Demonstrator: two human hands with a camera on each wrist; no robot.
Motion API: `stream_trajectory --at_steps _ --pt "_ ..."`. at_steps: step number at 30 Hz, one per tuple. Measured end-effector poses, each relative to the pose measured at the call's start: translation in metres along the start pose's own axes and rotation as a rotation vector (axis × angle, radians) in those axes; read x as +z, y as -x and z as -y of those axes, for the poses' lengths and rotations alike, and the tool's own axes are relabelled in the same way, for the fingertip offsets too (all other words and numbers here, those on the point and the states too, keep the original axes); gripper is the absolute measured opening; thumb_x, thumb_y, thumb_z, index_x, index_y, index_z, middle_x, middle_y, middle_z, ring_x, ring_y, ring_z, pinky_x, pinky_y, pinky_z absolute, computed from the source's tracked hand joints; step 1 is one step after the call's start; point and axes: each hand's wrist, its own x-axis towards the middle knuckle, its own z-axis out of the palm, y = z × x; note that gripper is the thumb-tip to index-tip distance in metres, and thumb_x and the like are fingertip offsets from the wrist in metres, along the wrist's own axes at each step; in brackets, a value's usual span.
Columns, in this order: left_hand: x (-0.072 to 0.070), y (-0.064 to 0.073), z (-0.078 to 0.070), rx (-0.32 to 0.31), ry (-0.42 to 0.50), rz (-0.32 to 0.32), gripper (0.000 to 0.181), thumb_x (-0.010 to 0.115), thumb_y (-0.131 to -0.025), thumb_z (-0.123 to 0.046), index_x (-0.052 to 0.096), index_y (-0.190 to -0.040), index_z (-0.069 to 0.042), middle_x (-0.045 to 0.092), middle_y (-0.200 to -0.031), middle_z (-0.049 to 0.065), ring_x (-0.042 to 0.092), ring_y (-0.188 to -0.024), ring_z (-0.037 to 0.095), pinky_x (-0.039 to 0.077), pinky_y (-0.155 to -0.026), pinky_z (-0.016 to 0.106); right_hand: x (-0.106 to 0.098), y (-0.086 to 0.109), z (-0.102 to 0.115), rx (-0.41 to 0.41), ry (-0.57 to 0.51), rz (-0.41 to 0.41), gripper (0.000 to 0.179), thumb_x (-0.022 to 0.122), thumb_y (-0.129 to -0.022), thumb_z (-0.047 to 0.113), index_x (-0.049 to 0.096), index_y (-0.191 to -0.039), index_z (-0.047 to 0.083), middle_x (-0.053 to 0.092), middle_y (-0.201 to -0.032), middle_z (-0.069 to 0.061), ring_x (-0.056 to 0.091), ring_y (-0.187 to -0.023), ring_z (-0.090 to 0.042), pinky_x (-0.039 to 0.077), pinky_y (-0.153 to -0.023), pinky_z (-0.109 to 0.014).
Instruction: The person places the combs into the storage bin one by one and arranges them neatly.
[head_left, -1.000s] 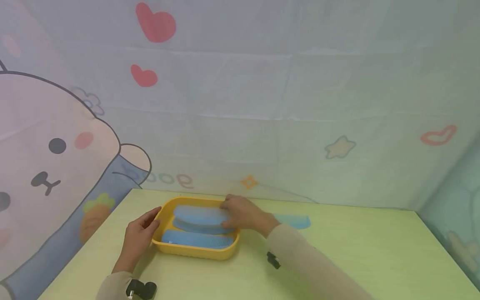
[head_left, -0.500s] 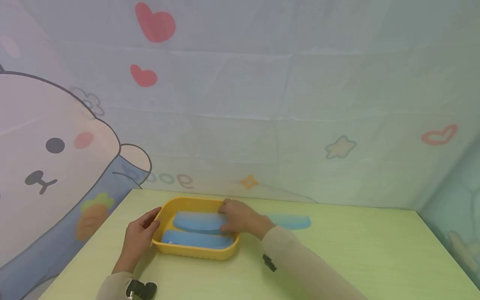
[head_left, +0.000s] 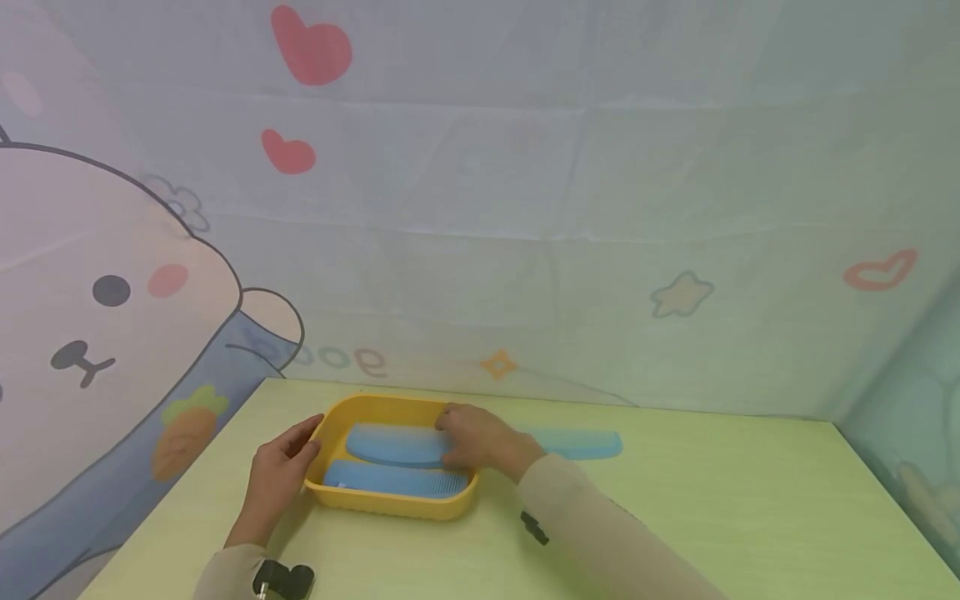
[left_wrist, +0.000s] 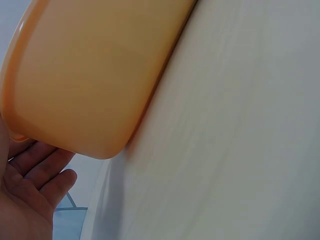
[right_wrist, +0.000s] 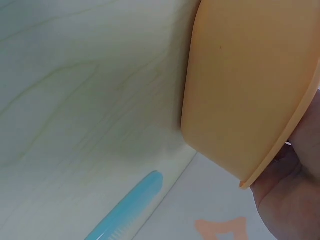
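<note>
A yellow plastic tray (head_left: 390,505) stands on the table, and my left hand (head_left: 279,471) holds its left end, thumb at the rim. In the left wrist view, the fingers (left_wrist: 59,186) of that hand bend beneath the rim. Inside the tray lie a blue comb (head_left: 395,479) along the near side and another blue comb (head_left: 393,445) behind it. My right hand (head_left: 483,437) reaches over the tray's right end and grips the right end of the rear comb. Its fingertips are mostly hidden behind the tray wall in the right wrist view.
Another light blue comb (head_left: 588,444) lies on the pale green table (head_left: 712,500) to the right of the tray, partly behind my right hand. A printed cloth backdrop (head_left: 480,208) rises along the table's far edge.
My right hand has lowered the rear comb into the tray and shifted slightly left and down. My left hand and the tray have stayed in place.
</note>
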Motion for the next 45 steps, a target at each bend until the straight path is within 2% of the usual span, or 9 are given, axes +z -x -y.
stream_trajectory --at_steps 4,7,10,12,18,26,35,42,45 --pt "0.000 0.000 0.000 0.007 -0.008 -0.006 0.039 0.061 -0.107 -0.004 0.062 -0.146 0.004 0.063 -0.142 0.025 0.063 -0.126 0.027 0.046 -0.085 0.003 0.002 -0.002 -0.001 0.011 -0.002 0.003 0.036 0.081 -0.092 0.017 0.074 -0.124 0.002 0.070 -0.114 -0.003 0.058 -0.093 -0.014 0.053 -0.090 -0.030" --pt "0.000 -0.001 0.000 0.011 -0.013 -0.011 0.039 0.061 -0.107 -0.004 0.062 -0.145 0.004 0.064 -0.141 0.026 0.064 -0.122 0.014 0.046 -0.085 0.003 0.003 -0.003 -0.002 0.014 -0.002 0.002 0.036 0.081 -0.092 0.018 0.075 -0.124 0.003 0.070 -0.114 -0.002 0.057 -0.093 -0.014 0.053 -0.089 -0.029" --pt "-0.001 -0.001 0.000 0.008 -0.006 -0.012 0.039 0.061 -0.107 -0.004 0.063 -0.145 0.004 0.065 -0.140 0.025 0.056 -0.110 -0.010 0.046 -0.085 0.004 0.003 -0.003 -0.001 0.004 0.007 0.000 0.036 0.081 -0.092 0.018 0.075 -0.123 0.003 0.071 -0.114 -0.003 0.058 -0.093 -0.014 0.053 -0.090 -0.029" --pt "-0.001 -0.001 0.000 0.009 -0.003 -0.010 0.039 0.061 -0.107 -0.005 0.063 -0.145 0.004 0.065 -0.140 0.025 0.054 -0.107 -0.014 0.047 -0.085 0.004 0.003 -0.003 -0.001 -0.002 0.011 0.002 0.035 0.081 -0.092 0.019 0.075 -0.123 0.003 0.071 -0.113 -0.003 0.058 -0.093 -0.014 0.053 -0.090 -0.029" --pt "-0.002 -0.001 0.001 0.019 0.000 -0.010 0.039 0.061 -0.107 -0.005 0.062 -0.145 0.004 0.065 -0.140 0.025 0.063 -0.117 0.005 0.047 -0.086 0.004 0.005 -0.003 -0.001 -0.007 0.029 0.005 0.034 0.081 -0.094 0.019 0.075 -0.123 0.003 0.072 -0.114 -0.002 0.060 -0.094 -0.014 0.053 -0.091 -0.029" --pt "0.000 -0.003 0.003 0.030 0.002 -0.010 0.041 0.061 -0.108 -0.012 0.062 -0.146 0.003 0.065 -0.140 0.024 0.058 -0.111 -0.009 0.047 -0.087 0.005 0.006 -0.004 -0.001 -0.001 0.036 0.004 0.035 0.081 -0.094 0.019 0.075 -0.125 0.003 0.073 -0.117 -0.004 0.064 -0.102 -0.016 0.054 -0.094 -0.030" --pt "0.002 -0.003 -0.001 0.012 0.006 0.000 0.040 0.059 -0.107 -0.004 0.060 -0.146 0.005 0.064 -0.141 0.026 0.060 -0.130 0.041 0.045 -0.087 0.003 0.002 0.003 -0.010 -0.049 -0.130 -0.044 0.042 0.079 -0.097 0.017 0.070 -0.134 -0.002 0.070 -0.133 -0.013 0.064 -0.124 -0.029 0.051 -0.108 -0.036" --pt "0.002 -0.004 0.000 -0.008 -0.020 -0.008 0.040 0.059 -0.107 -0.006 0.062 -0.146 0.003 0.065 -0.140 0.024 0.064 -0.124 0.025 0.046 -0.086 0.004 -0.008 0.010 -0.020 -0.074 -0.238 -0.096 0.045 0.079 -0.097 0.020 0.069 -0.136 -0.001 0.070 -0.132 -0.014 0.065 -0.122 -0.030 0.052 -0.107 -0.039" --pt "0.002 -0.004 0.001 0.001 -0.022 -0.015 0.040 0.060 -0.107 -0.006 0.062 -0.145 0.003 0.066 -0.138 0.025 0.065 -0.123 0.026 0.046 -0.086 0.004 -0.014 0.017 -0.025 -0.063 -0.272 -0.106 0.046 0.078 -0.098 0.022 0.069 -0.138 0.001 0.070 -0.134 -0.012 0.065 -0.122 -0.028 0.052 -0.106 -0.039"
